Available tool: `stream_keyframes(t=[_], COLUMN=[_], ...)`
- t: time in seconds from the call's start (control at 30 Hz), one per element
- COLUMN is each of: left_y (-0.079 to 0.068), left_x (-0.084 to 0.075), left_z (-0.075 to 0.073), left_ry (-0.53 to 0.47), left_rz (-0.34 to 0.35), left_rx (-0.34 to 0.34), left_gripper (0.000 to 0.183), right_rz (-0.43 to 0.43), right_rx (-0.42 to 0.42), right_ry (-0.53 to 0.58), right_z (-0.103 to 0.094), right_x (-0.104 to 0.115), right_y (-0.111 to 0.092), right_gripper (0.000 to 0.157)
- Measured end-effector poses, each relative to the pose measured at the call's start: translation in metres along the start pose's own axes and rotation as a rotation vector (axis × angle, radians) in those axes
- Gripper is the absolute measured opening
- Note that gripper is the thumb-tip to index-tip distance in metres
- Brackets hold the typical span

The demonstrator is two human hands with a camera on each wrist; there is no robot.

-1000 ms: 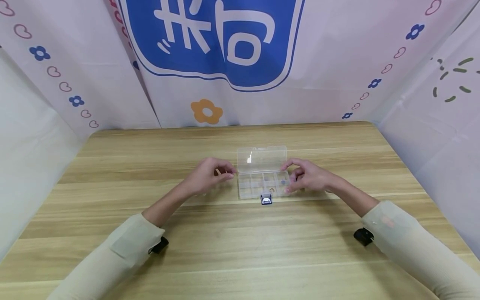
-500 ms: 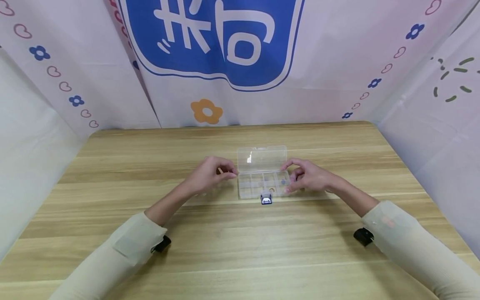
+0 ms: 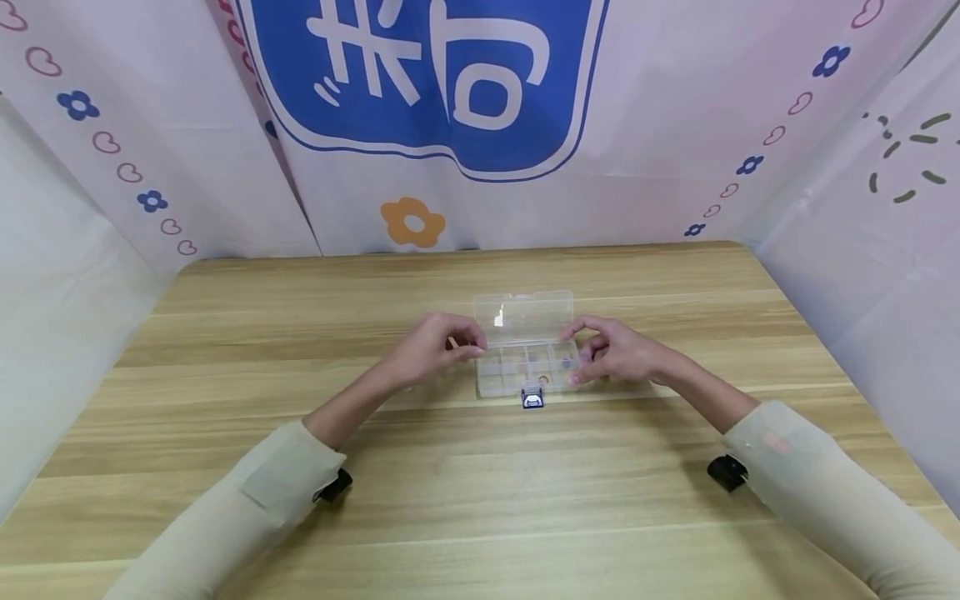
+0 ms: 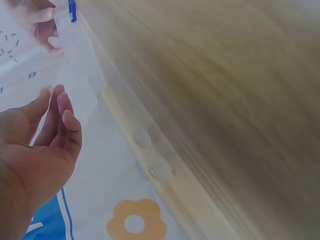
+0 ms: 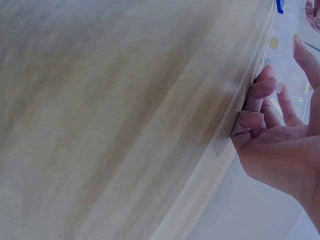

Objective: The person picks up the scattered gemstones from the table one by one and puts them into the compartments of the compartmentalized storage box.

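Observation:
A clear plastic compartment box (image 3: 491,387) lies on the table with its lid (image 3: 532,321) raised at the back. A blue clasp (image 3: 532,399) is at its front. Small pieces sit inside, among them a blue one (image 3: 566,363) and an orange-brown one (image 3: 543,379). My right hand (image 3: 618,354) holds the box's right end, index finger at the back and thumb at the front. At the left end, my left hand (image 3: 435,346) has its thumb and index fingertips close together, over or beside the rim. Whether something tiny is between them cannot be told.
Two clear round pieces, a disc (image 4: 142,138) and another disc (image 4: 160,168), lie on the wooden table (image 3: 480,500) near the left hand. A printed white cloth (image 3: 345,200) hangs behind the table's back edge.
My left hand has moved right, from just beside the box to its left rim. The right hand and the box have stayed in place.

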State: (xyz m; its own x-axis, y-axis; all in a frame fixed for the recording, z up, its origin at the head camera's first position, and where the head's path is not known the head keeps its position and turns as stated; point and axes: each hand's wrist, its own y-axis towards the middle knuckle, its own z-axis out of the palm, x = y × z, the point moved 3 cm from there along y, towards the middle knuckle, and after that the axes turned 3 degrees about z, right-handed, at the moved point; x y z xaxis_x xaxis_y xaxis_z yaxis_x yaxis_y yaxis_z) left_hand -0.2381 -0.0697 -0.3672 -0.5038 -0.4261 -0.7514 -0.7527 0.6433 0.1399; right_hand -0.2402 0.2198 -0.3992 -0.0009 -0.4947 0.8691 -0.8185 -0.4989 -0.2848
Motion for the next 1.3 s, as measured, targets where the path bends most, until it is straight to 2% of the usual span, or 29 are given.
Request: stream_keyframes(t=[0.4,0.63,0.9,1.3], left_y=[0.011,0.015,0.019,0.023], left_x=[-0.005,-0.007,-0.007,-0.009], left_z=[0.011,0.016,0.02,0.028], left_ry=[0.002,-0.026,0.011,0.0], left_rz=[0.026,0.064,0.051,0.067], left_rx=[0.03,0.037,0.034,0.06], left_gripper=[0.004,0.004,0.004,0.003], right_rz=[-0.003,0.0,0.01,0.0], right_rx=[0.004,0.003,0.002,0.002], right_ry=[0.01,0.012,0.003,0.003], right_z=[0.0,0.0,0.0,0.0], right_x=[0.001,0.002,0.0,-0.001], right_y=[-0.001,-0.001,0.0,0.0], right_gripper=[0.059,0.058,0.059,0.059])
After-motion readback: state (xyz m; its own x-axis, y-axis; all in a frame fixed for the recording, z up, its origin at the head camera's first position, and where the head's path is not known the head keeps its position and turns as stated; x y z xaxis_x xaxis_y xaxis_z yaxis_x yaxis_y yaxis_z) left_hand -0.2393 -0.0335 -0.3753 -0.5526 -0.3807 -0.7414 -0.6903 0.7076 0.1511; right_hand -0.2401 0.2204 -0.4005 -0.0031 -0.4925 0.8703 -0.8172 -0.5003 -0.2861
